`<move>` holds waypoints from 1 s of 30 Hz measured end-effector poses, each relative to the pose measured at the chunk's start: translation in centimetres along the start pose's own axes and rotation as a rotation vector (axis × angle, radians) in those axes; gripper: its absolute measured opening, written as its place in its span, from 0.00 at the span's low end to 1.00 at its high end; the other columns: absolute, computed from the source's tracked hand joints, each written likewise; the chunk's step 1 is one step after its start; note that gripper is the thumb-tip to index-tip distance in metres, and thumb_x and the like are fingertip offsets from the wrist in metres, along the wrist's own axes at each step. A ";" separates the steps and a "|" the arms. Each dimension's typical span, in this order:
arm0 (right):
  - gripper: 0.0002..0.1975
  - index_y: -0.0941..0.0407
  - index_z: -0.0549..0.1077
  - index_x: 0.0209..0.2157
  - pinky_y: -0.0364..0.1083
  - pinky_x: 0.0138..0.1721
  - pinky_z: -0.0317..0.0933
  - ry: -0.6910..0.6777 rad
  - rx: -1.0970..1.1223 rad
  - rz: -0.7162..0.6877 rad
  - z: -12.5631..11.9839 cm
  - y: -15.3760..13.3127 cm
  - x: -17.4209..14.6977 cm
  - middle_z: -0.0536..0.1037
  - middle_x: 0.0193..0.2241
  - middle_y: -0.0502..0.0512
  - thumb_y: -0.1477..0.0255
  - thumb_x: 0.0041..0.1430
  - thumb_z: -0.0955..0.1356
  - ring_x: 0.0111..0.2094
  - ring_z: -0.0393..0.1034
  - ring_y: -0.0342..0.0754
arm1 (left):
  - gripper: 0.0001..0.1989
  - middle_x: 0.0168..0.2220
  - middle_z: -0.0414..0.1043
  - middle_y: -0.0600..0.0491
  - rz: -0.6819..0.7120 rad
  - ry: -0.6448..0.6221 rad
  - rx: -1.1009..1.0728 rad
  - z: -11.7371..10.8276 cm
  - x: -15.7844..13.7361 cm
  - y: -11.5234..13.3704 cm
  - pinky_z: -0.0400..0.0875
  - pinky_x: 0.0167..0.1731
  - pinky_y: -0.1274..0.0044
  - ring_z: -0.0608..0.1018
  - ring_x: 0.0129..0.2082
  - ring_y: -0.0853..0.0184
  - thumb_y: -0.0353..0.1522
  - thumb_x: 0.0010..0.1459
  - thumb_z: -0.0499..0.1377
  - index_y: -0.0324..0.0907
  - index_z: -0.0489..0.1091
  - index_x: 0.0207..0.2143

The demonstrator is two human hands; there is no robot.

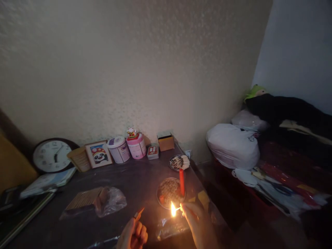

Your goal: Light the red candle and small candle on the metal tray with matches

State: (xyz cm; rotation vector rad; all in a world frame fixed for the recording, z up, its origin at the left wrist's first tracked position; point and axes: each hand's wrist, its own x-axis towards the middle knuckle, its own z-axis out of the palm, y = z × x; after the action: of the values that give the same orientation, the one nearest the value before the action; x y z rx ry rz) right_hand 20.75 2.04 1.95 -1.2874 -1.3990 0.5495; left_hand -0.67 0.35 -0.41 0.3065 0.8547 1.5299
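Left hand: my left hand (132,236), nearest the lens, fingers curled around a matchbox (139,214).
Right hand: my right hand (198,221) pinches a burning match (175,209).
Flame: just beside the round dish (166,191).
Candle: red candle (182,182) upright in that dish, unlit.
Behind: dish of matches (179,162).

My one head view looks forward and down across the surface (135,180), close above its near edge, facing the wall (129,69) behind it.

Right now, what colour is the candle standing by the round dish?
Red: the candle stands upright at the dish, best seen in the head view.
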 end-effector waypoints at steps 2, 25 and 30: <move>0.17 0.53 0.76 0.25 0.40 0.26 0.70 -0.091 0.045 0.070 -0.1 0.1 0.3 0.78 0.21 0.51 0.58 0.60 0.64 0.25 0.74 0.47 | 0.19 0.13 0.58 0.62 0.002 -0.026 -0.024 -0.3 0.3 0.0 0.57 0.15 0.80 0.62 0.14 0.75 0.43 0.36 0.72 0.41 0.77 0.29; 0.12 0.55 0.77 0.30 0.44 0.36 0.66 -0.154 0.046 0.186 -0.7 -1.4 0.5 0.82 0.29 0.54 0.62 0.54 0.67 0.33 0.76 0.51 | 0.20 0.17 0.63 0.57 0.107 -0.027 0.146 -0.3 0.4 -0.4 0.57 0.17 0.77 0.63 0.17 0.71 0.48 0.44 0.65 0.41 0.77 0.32; 0.11 0.54 0.77 0.31 0.44 0.37 0.66 -0.177 0.030 0.138 -0.7 -1.2 0.5 0.81 0.30 0.54 0.63 0.55 0.67 0.34 0.75 0.51 | 0.20 0.16 0.62 0.59 0.043 -0.021 0.107 -0.7 0.7 -0.4 0.59 0.17 0.77 0.64 0.17 0.71 0.48 0.39 0.68 0.41 0.76 0.27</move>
State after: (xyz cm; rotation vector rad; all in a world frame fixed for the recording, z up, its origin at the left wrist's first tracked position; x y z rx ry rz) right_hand 21.02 1.88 3.43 -1.3433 -1.4469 0.7911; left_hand -0.97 0.75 -1.32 0.4209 0.9199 1.5210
